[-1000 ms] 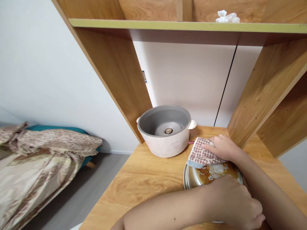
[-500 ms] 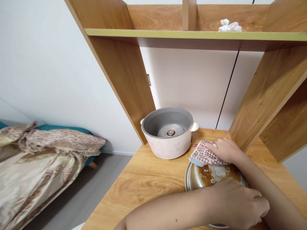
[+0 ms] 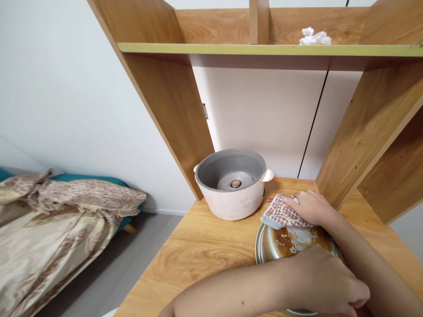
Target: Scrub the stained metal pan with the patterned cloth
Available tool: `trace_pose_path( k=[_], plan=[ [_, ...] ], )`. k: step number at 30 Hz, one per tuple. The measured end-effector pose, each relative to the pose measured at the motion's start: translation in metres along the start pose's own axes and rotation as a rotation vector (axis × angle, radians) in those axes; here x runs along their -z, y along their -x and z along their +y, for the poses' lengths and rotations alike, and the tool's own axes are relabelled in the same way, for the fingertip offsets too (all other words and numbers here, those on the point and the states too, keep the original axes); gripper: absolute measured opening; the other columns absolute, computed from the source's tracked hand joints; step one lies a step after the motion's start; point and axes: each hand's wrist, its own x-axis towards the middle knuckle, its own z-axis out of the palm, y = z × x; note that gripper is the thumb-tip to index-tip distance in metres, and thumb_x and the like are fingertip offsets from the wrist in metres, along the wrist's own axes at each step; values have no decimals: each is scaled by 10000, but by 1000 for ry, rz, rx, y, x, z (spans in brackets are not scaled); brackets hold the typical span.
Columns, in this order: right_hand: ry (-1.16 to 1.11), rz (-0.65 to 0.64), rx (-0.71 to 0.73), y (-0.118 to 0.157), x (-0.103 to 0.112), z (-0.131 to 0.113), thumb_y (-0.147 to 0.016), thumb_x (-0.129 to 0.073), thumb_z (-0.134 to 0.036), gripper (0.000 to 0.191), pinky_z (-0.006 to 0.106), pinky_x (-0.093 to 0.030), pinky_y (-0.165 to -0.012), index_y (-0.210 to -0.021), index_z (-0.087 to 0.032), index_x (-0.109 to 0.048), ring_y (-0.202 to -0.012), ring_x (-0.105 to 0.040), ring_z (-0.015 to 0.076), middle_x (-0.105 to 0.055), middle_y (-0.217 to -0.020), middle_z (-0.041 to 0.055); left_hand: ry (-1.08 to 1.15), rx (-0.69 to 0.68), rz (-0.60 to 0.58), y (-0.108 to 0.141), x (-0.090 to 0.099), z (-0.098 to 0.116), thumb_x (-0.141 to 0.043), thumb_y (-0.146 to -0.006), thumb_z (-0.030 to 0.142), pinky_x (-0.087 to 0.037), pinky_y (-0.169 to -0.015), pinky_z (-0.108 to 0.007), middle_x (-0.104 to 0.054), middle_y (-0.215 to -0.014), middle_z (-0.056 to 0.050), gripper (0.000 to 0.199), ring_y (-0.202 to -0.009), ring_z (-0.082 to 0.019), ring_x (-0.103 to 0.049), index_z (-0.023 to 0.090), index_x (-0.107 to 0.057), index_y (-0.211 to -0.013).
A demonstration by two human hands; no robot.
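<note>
Wood-grained desk [image 3: 185, 251] ran beneath my work, below a green-edged shelf [image 3: 231, 49] that held a crumpled tissue [image 3: 315, 38]. Off to the left, beside the pale wall [image 3: 82, 101], stood a bed [image 3: 89, 191] with patterned covers.

On the desk in front of me the pot [image 3: 294, 241] lay bottom up, its base stained brown, its ridged rim showing beyond my left wrist. My right hand [image 3: 310, 206] was closed on a checked cloth [image 3: 286, 215] at the pot's far side, thumb laid over the fabric and the other fingers partly out of sight; the cloth lapped over the pot's edge, between it and my palm. My left hand [image 3: 325, 281] lay across the near part of the pot, knuckles up and fingers curled under; I couldn't tell whether they gripped anything. White and open-topped, the cooker [image 3: 231, 206] stood upright beyond the pot, to its left, not touching it.
</note>
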Motion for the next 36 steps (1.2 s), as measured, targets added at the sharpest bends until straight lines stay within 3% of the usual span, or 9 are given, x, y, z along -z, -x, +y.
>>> trace_pose_path(
  k=[9,19,27,36],
  plan=[
    [-77,-75,52,-1,6,2,-1031,-297,-710,738,372,-463,-784,-941,-173,-795,-1016,-735,335,-797,-1059,196,3,-4,4,-1,-2,-1,-411,-1073,341,-325,-547,-327,-661,-973,12,211,-829,-186,-599,232,-523,-930],
    [1,50,69,-1,3,0,-1035,-368,-690,651,351,-414,-715,-912,-187,-763,-936,-733,319,-794,-960,173,-47,-40,112,1,-4,0,-477,-1071,326,-294,-522,-331,-703,-1072,4,177,-891,-186,-675,208,-540,-956],
    [-68,-28,112,-2,2,4,-1044,-329,-689,678,342,-412,-708,-913,-187,-765,-942,-736,309,-795,-1000,172,-41,-12,97,4,3,5,-497,-1087,362,-309,-506,-326,-675,-1140,-1,177,-948,-184,-677,202,-541,-1026],
    [-14,62,100,-1,4,1,-1029,-411,-688,614,336,-409,-721,-937,-197,-770,-936,-726,305,-796,-970,151,-8,4,118,2,-2,3,-569,-1053,352,-313,-537,-319,-680,-1141,9,154,-964,-182,-677,206,-552,-1008]
  ],
)
